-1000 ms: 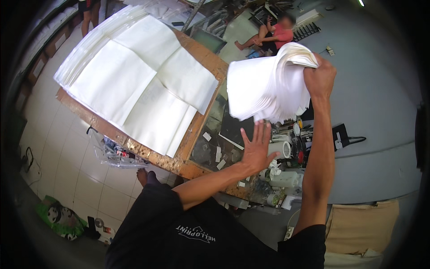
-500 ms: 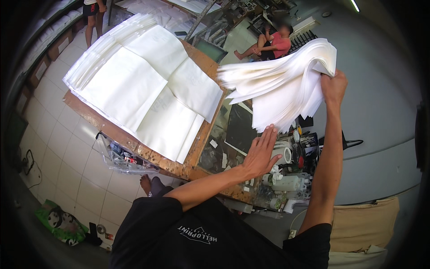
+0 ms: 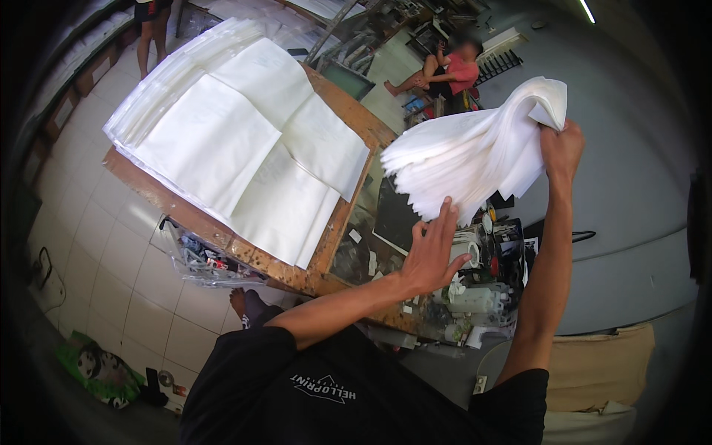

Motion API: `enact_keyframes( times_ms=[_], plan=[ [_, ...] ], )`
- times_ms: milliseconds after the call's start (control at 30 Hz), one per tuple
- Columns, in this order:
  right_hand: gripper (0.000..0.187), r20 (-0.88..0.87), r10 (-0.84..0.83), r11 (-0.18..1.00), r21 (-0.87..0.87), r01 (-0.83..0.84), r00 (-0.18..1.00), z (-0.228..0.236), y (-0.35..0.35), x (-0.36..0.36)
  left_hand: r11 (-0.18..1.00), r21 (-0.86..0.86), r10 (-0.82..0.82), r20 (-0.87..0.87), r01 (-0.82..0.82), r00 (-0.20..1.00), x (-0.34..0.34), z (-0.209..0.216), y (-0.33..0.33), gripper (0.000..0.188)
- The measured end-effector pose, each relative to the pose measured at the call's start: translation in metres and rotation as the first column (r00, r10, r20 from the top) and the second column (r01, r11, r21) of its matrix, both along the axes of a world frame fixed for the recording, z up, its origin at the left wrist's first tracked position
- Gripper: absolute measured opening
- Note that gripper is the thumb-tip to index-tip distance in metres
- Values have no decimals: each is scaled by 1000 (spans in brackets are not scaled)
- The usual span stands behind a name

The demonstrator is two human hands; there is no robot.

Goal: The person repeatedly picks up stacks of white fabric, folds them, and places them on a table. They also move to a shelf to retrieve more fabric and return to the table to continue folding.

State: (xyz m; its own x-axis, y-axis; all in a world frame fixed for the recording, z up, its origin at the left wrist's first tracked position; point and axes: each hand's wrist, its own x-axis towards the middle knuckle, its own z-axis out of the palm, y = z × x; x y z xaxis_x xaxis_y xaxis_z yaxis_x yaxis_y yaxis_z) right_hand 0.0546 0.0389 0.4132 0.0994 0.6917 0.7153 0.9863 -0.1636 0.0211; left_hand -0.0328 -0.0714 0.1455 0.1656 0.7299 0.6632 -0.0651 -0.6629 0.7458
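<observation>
My right hand (image 3: pixel 564 154) is closed around one corner of a thick bundle of thin white sheets (image 3: pixel 475 148), held up to the right of the table. The bundle curls over at the top, and its loose edges fan out to the left and downward. Whether the sheets are cloth or paper I cannot tell. Just under the lower edge of the bundle is my left hand (image 3: pixel 434 256), its fingers stretched and spread, gripping nothing. On the wooden table (image 3: pixel 345 111) lie overlapping piles of similar white sheets (image 3: pixel 215 141).
Bottles and jars (image 3: pixel 475 300) crowd the table's near right corner. A clear plastic holder (image 3: pixel 196 256) hangs at the near side. One person (image 3: pixel 460 70) sits at the far right; another person's legs (image 3: pixel 152 37) show at the far left. A beige cloth (image 3: pixel 601 363) lies at lower right.
The bundle has shifted slightly right with my right hand, and its fanned edges have swung down and spread. My left hand stays nearly in place, fingers a bit more apart.
</observation>
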Motion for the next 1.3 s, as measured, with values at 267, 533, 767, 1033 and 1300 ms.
enact_keyframes(
  times_ms=[267, 533, 767, 1033, 1300],
  plan=[
    [30, -5, -58, 998, -13, 58, 998, 7, -12, -4, 992, -121, 45, -8, -46, 999, -29, 27, 28, 83],
    [32, 57, -49, 998, -34, 51, 997, 5, -16, -8, 933, 140, 341, -55, -331, 938, -48, 34, 20, 68],
    [33, 18, -19, 997, -77, 21, 1000, 6, -26, -34, 958, -97, -227, 315, 269, 922, -23, 21, 14, 58],
    [33, 210, 359, 925, -208, -317, 909, 4, -58, -67, 824, -566, -222, -298, 15, 928, -10, 19, 91, 59],
    [25, 16, -33, 991, -127, 34, 999, 41, -86, 38, 973, 40, -204, -318, 229, 926, -91, 4, -7, 38]
  ],
)
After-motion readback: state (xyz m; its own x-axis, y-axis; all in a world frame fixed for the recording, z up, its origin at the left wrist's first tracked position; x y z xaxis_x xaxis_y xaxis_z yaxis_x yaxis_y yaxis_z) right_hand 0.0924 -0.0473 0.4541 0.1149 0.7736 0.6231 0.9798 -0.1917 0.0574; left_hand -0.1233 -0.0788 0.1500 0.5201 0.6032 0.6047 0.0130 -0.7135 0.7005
